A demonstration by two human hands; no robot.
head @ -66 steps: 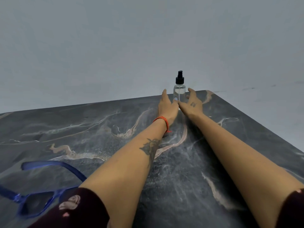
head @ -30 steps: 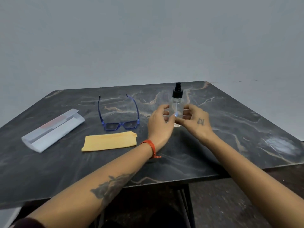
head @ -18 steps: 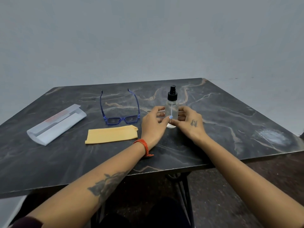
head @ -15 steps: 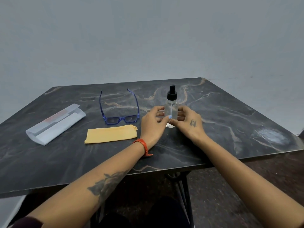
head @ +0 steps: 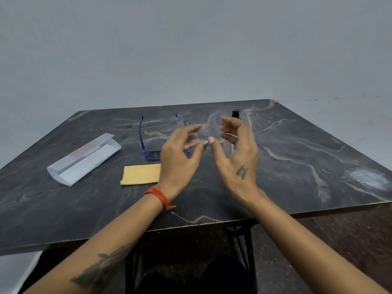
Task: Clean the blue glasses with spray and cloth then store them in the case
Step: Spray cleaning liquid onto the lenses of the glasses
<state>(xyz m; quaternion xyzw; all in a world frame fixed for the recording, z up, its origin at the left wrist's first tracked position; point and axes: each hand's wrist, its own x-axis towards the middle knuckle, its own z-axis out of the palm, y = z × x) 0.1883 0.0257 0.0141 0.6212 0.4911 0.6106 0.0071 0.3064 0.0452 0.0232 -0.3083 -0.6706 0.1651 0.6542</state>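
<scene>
The blue glasses (head: 147, 154) lie unfolded on the dark marble table (head: 297, 166), their right half hidden behind my left hand (head: 180, 158). A yellow cloth (head: 140, 174) lies just in front of them. The pale grey case (head: 84, 161) lies further left with its flap open. The spray bottle stands behind my right hand (head: 237, 153), with little more than its black cap (head: 235, 113) showing. Both hands hover above the table, blurred, fingers loosely bent, thumbs near each other, holding nothing.
The table's near edge (head: 191, 225) runs under my forearms, with its black metal legs (head: 244, 240) below. A plain grey wall stands behind. A whitish smudge (head: 369, 179) marks the tabletop at the right.
Both hands have let go of the spray bottle and risen off the table toward me. The bottle stays standing where they set it; glasses, cloth and case have not moved.
</scene>
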